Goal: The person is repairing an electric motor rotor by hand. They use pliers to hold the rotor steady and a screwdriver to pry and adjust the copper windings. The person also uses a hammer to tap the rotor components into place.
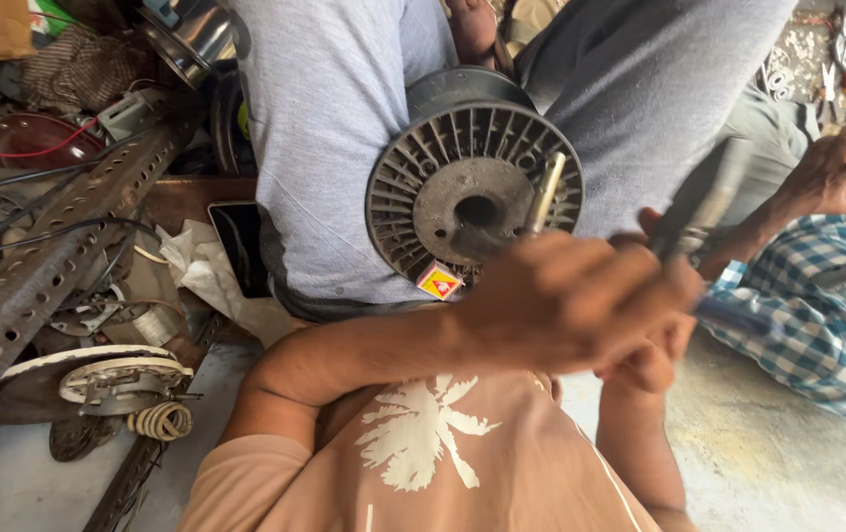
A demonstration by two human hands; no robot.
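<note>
Dark grey ribbed plastic wire spool (472, 182), round, with a flat hub and a centre hole: it stands on edge between the knees of a person in grey trousers opposite me, its flat face turned toward my camera, its axis pointing straight at me.

Item two, thin pale metal rod (545, 194): it rises from my left hand (566, 300), long axis near upright and leaning a little right, its upper end lying across the right of the spool's hub. My left fingers are curled tight around its lower part.

Item three, dark blurred flat tool (704, 197): it slants up and right from my right hand (651, 360), which sits just below and behind the left; I cannot tell how those fingers close.

The spool lies up and left of both hands; the left is nearer.

Surrounding: perforated rusty steel angle bar (58, 246), round motor winding plate (112, 379), a co-worker's hand (827, 172) above a checked sleeve.
</note>
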